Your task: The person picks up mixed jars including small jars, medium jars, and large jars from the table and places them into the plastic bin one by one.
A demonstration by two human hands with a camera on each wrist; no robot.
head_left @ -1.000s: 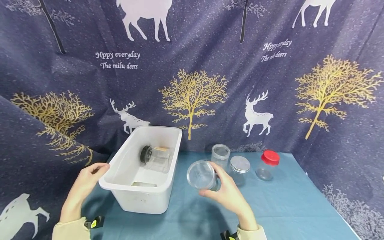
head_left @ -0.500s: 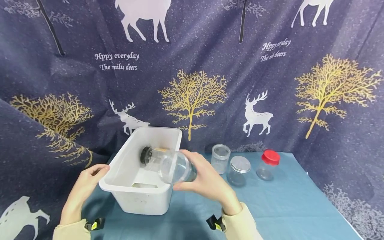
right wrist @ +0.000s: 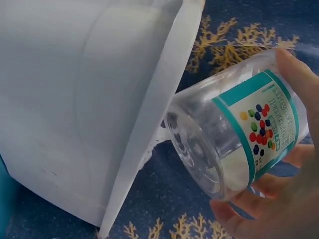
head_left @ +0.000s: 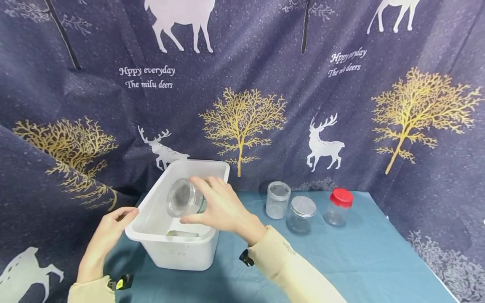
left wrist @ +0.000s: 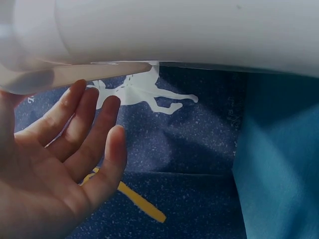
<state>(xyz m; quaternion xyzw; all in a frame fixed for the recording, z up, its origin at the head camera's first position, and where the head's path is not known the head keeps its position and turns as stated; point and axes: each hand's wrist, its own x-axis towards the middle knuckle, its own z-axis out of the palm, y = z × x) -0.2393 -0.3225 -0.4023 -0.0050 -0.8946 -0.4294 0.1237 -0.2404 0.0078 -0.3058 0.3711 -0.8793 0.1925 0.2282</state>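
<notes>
My left hand (head_left: 111, 230) is at the near left rim of a white plastic bin (head_left: 182, 252), its thumb and index finger pinching the edge. In the left wrist view the other fingers (left wrist: 87, 154) spread loosely below the rim. My right hand (head_left: 223, 206) grips a clear plastic jar (head_left: 183, 198), tilted on its side over the bin's opening. The right wrist view shows the jar's teal-edged label (right wrist: 264, 124) with coloured dots, and the fingers curled round its far end. Inside the bin, a clear object (head_left: 182, 233) lies near the front wall.
On the blue tablecloth (head_left: 341, 261) to the right stand a clear jar (head_left: 278, 200), a jar with a silver lid (head_left: 302, 214) and a jar with a red lid (head_left: 338, 206). A dark blue curtain (head_left: 265, 63) with deer and trees hangs behind.
My right hand has carried the clear jar leftward from above the table to over the bin, now covering the black-lidded jar inside. My left hand has stayed at the rim.
</notes>
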